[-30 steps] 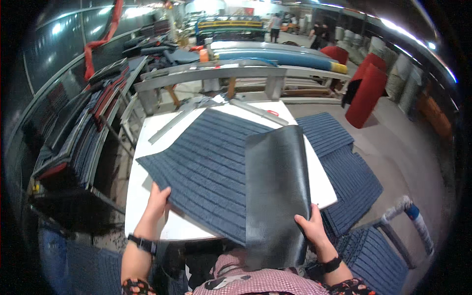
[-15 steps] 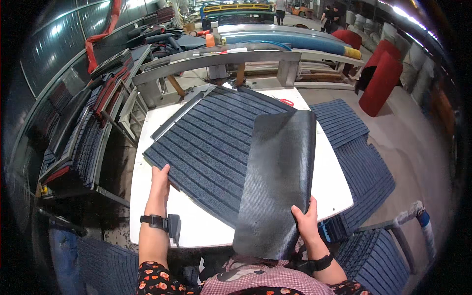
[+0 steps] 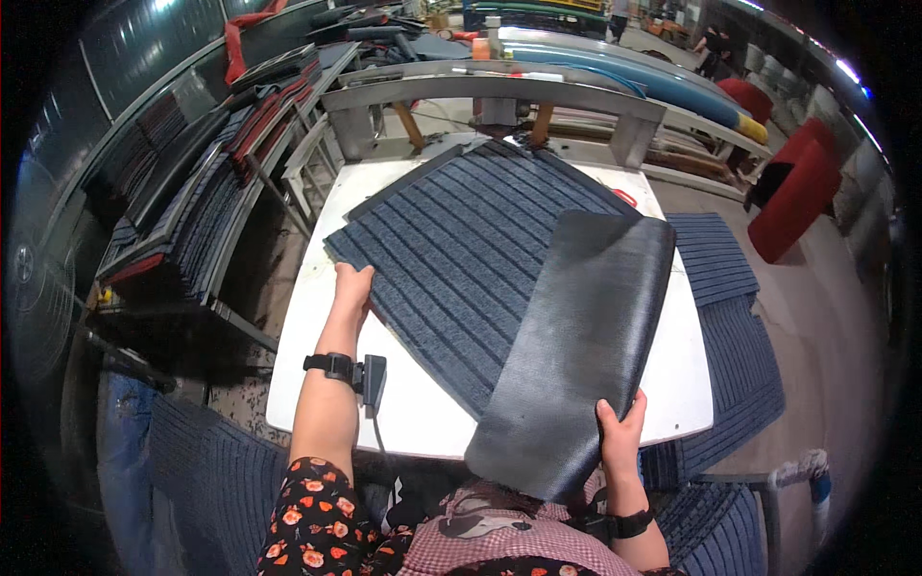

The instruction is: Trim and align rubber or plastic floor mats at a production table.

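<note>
The striped mat (image 3: 451, 250), likely weighty yet bendy (black backing (image 3: 576, 336) showing where folded), should suit margin holds: left hand (image 3: 353, 280) pinching its edge, right hand (image 3: 622, 430) half-closed on the fold.

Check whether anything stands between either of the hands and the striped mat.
Nothing visible does: the left hand is on the striped mat's left edge, and the right hand holds its folded-over flap, black backing up. The small red item lies beyond the flap, away from both hands.
</note>
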`<move>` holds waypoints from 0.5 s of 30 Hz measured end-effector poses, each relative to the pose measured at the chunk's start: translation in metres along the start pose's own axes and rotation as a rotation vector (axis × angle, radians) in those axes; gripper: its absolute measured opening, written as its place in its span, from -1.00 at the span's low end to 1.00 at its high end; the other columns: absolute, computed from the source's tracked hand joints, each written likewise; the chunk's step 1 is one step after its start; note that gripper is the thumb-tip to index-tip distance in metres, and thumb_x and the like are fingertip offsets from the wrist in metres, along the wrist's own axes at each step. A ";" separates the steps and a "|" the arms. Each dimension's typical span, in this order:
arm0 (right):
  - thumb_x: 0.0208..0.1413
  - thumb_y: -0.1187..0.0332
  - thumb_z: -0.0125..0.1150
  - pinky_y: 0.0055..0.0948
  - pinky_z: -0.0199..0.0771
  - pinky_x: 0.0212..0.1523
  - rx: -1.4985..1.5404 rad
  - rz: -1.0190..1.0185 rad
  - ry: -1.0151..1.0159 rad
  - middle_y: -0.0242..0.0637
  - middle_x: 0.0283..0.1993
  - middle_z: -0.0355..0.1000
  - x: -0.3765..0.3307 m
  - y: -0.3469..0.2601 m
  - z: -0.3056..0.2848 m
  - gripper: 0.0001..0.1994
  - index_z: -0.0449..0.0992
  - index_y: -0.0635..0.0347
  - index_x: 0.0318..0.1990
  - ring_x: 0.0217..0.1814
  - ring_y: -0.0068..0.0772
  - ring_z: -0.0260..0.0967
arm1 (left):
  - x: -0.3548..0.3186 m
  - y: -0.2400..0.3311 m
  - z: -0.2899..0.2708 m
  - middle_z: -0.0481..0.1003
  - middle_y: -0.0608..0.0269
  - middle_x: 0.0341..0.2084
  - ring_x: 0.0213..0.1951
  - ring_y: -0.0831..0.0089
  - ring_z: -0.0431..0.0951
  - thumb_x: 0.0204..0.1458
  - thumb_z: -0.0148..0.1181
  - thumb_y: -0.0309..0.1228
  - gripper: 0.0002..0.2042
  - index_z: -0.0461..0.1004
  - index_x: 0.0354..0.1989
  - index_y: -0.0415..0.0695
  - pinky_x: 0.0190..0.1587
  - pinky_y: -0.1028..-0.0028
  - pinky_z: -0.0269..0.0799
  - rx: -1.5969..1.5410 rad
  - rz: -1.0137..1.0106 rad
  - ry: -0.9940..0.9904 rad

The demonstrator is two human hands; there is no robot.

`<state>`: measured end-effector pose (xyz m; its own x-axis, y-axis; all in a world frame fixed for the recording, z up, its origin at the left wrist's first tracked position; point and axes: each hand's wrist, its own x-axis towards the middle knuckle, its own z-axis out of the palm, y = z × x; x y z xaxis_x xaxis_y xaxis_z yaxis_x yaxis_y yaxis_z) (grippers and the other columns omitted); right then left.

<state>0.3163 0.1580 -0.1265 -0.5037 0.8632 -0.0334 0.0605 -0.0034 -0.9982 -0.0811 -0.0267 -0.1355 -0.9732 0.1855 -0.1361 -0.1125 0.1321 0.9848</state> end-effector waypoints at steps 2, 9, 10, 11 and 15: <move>0.01 0.50 0.08 -0.43 0.20 0.03 -0.022 0.004 0.019 -0.10 0.00 0.19 0.001 -0.001 0.000 -0.49 0.03 0.40 0.09 -0.02 -0.35 0.18 | -0.009 0.003 0.004 0.28 -0.25 -0.13 -0.18 0.15 0.44 -0.02 -0.01 -0.59 -0.53 -0.02 0.02 -0.53 -0.25 0.30 0.44 0.044 -0.043 0.019; 0.00 0.49 0.08 -0.41 0.14 0.08 -0.037 -0.003 -0.008 -0.06 0.05 0.15 -0.002 0.000 0.003 -0.45 -0.02 0.41 0.13 0.04 -0.31 0.14 | 0.021 -0.038 -0.019 0.41 -0.04 -0.20 -0.23 0.24 0.49 -0.02 -0.04 -0.60 -0.67 0.22 -0.04 -0.41 -0.23 0.34 0.44 -0.051 0.190 0.024; 0.00 0.48 0.08 -0.40 0.13 0.10 -0.039 0.006 -0.006 -0.06 0.05 0.14 -0.003 -0.002 0.000 -0.44 -0.03 0.41 0.13 0.05 -0.29 0.14 | 0.013 -0.031 -0.011 0.41 -0.03 -0.19 -0.23 0.24 0.49 -0.02 -0.05 -0.61 -0.67 0.23 -0.03 -0.41 -0.21 0.34 0.44 -0.097 0.158 0.019; 0.00 0.47 0.09 -0.39 0.12 0.11 -0.041 0.015 -0.006 -0.05 0.06 0.14 -0.003 -0.004 -0.001 -0.42 -0.03 0.42 0.14 0.06 -0.28 0.13 | 0.004 -0.024 -0.003 0.41 -0.03 -0.19 -0.23 0.24 0.49 -0.02 -0.06 -0.62 -0.67 0.23 -0.03 -0.40 -0.20 0.35 0.44 -0.141 0.126 0.015; 0.01 0.46 0.07 -0.35 0.04 0.16 -0.132 0.024 -0.012 -0.01 0.11 0.07 -0.006 -0.001 -0.004 -0.40 -0.08 0.45 0.16 0.12 -0.24 0.06 | -0.008 -0.011 -0.003 0.41 -0.01 -0.18 -0.19 0.24 0.47 -0.01 -0.08 -0.62 -0.64 0.19 0.02 -0.38 -0.12 0.34 0.40 -0.108 0.118 -0.019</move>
<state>0.3226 0.1544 -0.1254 -0.5111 0.8575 -0.0589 0.1854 0.0431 -0.9817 -0.0731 -0.0328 -0.1445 -0.9771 0.2117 -0.0193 -0.0191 0.0030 0.9998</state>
